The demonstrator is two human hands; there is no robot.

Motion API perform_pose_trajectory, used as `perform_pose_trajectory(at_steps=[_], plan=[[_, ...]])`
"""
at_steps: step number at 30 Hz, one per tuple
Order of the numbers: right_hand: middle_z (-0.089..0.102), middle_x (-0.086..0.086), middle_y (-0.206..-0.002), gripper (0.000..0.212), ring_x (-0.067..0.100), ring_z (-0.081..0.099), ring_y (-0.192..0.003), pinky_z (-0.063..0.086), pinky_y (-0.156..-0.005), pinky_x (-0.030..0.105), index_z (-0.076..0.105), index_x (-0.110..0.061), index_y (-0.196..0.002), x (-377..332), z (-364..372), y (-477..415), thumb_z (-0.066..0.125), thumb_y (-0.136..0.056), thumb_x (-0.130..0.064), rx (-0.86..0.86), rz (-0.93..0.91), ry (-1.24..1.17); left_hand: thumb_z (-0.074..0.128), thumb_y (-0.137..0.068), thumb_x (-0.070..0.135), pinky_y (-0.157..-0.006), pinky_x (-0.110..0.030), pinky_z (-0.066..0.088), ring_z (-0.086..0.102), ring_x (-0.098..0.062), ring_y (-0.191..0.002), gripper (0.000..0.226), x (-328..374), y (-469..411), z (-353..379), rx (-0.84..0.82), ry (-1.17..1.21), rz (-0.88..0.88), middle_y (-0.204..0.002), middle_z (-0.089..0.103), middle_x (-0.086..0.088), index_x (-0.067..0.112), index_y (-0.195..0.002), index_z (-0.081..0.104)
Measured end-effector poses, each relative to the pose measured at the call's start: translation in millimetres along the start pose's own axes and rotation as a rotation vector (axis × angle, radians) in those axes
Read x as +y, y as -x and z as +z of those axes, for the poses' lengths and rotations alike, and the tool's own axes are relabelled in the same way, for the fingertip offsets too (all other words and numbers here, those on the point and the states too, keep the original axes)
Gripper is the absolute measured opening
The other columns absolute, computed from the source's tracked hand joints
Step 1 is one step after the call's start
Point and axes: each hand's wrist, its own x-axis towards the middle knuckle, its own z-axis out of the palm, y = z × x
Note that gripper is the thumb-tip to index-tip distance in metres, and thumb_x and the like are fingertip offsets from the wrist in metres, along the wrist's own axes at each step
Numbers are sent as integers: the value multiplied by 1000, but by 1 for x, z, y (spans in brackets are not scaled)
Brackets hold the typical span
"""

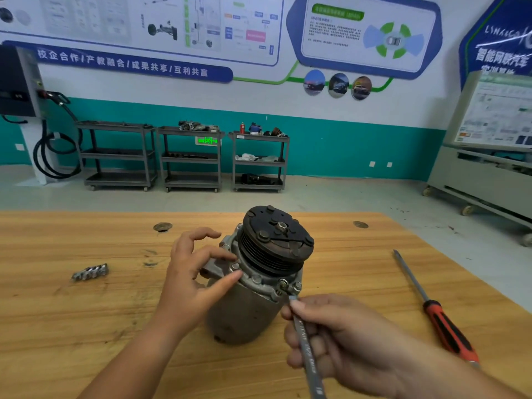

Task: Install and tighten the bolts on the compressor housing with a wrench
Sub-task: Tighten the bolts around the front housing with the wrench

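A grey compressor (244,309) with a black pulley (277,240) on top stands upright on the wooden table (86,312). Several bolts sit around its housing flange. My left hand (195,272) is at the flange's left side, thumb and index finger pinching one bolt (235,266). My right hand (336,338) grips a flat steel wrench (306,347), whose head sits on a bolt (283,283) at the flange's front right.
A cluster of loose metal sockets (90,272) lies to the left on the table. A red-and-black-handled screwdriver (431,309) lies to the right. Three tool carts (190,158) stand by the far wall, and a grey cabinet (483,168) on wheels is at right.
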Motion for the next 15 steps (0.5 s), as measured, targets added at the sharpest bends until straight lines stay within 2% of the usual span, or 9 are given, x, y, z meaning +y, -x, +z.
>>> perform_pose_trajectory(at_steps=[2, 3, 5, 7, 9, 11, 12, 13, 15], plan=[[65, 19, -59, 19, 28, 66, -47, 47, -32, 25, 71, -2, -58, 13, 22, -10, 59, -68, -13, 13, -101, -307, 66, -63, 59, -104, -21, 29, 34, 5, -130, 56, -11, -6, -1, -82, 74, -25, -135, 39, 21, 52, -116, 51], [66, 21, -61, 24, 30, 67, -49, 47, -31, 26, 71, 0, -57, 17, 33, -17, 56, -71, -12, -13, -147, -457, 69, -59, 62, -106, -24, 31, 35, 2, -132, 71, -13, -8, 0, -138, 142, -73, -139, 39, 15, 50, -124, 44], [68, 25, -69, 36, 33, 69, -56, 50, -34, 28, 71, 4, -58, 23, 52, -31, 51, -83, -12, -71, -242, -668, 74, -50, 69, -104, -19, 37, 45, 3, -127, 90, -12, -12, 5, -239, 335, -188, -139, 45, 11, 41, -129, 42], [69, 28, -79, 40, 35, 70, -62, 53, -39, 30, 70, 7, -66, 26, 65, -43, 46, -92, -12, -86, -320, -785, 75, -50, 59, -103, -24, 43, 54, 0, -119, 79, -12, -13, 11, -239, 456, -261, -133, 53, 10, 37, -123, 52], [69, 30, -86, 36, 36, 70, -66, 57, -46, 35, 70, 8, -75, 30, 70, -52, 45, -94, -10, -63, -322, -839, 70, -60, 43, -106, -32, 42, 55, -11, -122, 60, -12, -13, 13, -195, 479, -288, -131, 58, 6, 36, -118, 58], [70, 26, -89, 27, 33, 71, -71, 59, -54, 38, 72, 4, -84, 36, 72, -51, 51, -87, -12, -43, -312, -820, 70, -73, 21, -101, -24, 45, 57, -11, -120, 48, -13, -12, 11, -193, 456, -293, -127, 60, 11, 35, -118, 58], [71, 23, -90, 25, 32, 72, -74, 60, -59, 41, 74, 0, -86, 38, 72, -48, 55, -80, -15, -37, -305, -796, 71, -76, 15, -96, -18, 47, 58, -6, -117, 51, -14, -11, 9, -212, 418, -297, -125, 59, 15, 37, -119, 57], [72, 19, -86, 25, 30, 71, -75, 59, -66, 45, 76, -5, -87, 41, 69, -43, 59, -73, -17, -29, -296, -760, 75, -74, 17, -92, -14, 47, 58, 1, -113, 57, -13, -11, 7, -233, 366, -297, -125, 58, 19, 38, -123, 55], [65, 14, -64, 22, 28, 65, -65, 53, -82, 51, 78, -11, -78, 46, 58, -30, 69, -61, -23, 37, -272, -668, 79, -63, 40, -91, -11, 45, 55, 7, -113, 72, -8, -9, 3, -252, 280, -282, -129, 54, 21, 40, -129, 50]])
